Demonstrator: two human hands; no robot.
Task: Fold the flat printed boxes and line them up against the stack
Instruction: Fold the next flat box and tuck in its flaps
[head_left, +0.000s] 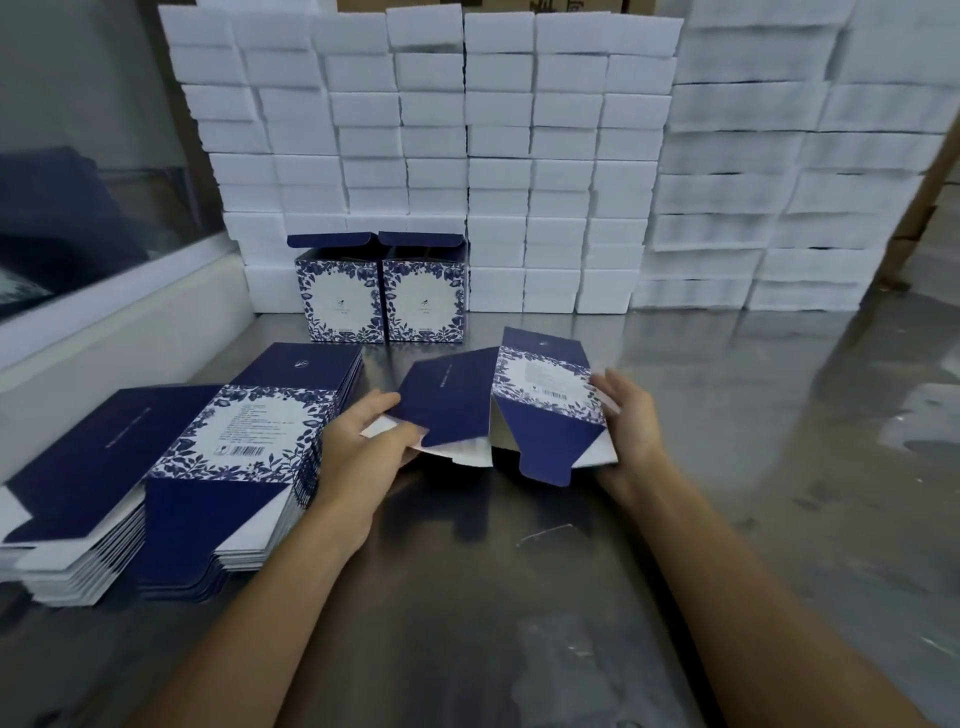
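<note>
1. Steel tabletop (519, 597), dull and reflective, runs back to a wall of stacked white boxes (498, 156) that fills the far side.
2. Two folded printed boxes (382, 296), blue floral with a pale centre panel, stand upright side by side, touching each other, with their backs against the foot of the white stack. Their navy top flaps stand open.
3. At the left, a pile of flat printed boxes (171, 467) lies on the tabletop, barcode panel facing up.
4. Between the hands, one partly opened box blank (540, 410) is held just above the tabletop, bent along a crease into a shallow V, its navy flaps hanging towards the person.
5. The left hand (363, 447) pinches the blank's left panel, thumb on top and fingers curled under its white inner side.
6. The right hand (631, 415) grips the blank's right edge by the floral barcode panel, fingers curled round behind it.
</note>
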